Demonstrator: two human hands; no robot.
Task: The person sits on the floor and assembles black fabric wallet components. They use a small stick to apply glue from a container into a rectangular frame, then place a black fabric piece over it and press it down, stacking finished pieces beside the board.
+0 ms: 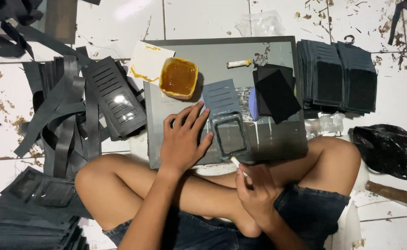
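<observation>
Head view, looking down at a person cross-legged on a white tiled floor (203, 18). Far left lies a heap of long black strips (64, 125), with a stack of flat black pieces (32, 217) below it at the lower corner. Just right of the strips rests a slotted black panel (115, 99). Next comes a cream paper sheet (149, 61) smeared with amber, touching a square yellow tub of brown glue (179, 78) that sits on the upper left of a grey board (282, 139), the work surface across the knees. The left hand (183, 141) lies flat on the board, fingers spread, its thumb touching the edge of a black frame piece with a window (230, 135). A grey slotted piece (220, 96) is joined to that frame's top. The right hand (255, 190) is closed around a small white stick (237, 163), whose tip meets the frame's lower edge. Further right, loose black squares (277, 92) overlap on the board, then a tall stack of black panels (337, 76) on the floor, and a crumpled black plastic bag (391, 148) at the far right.
</observation>
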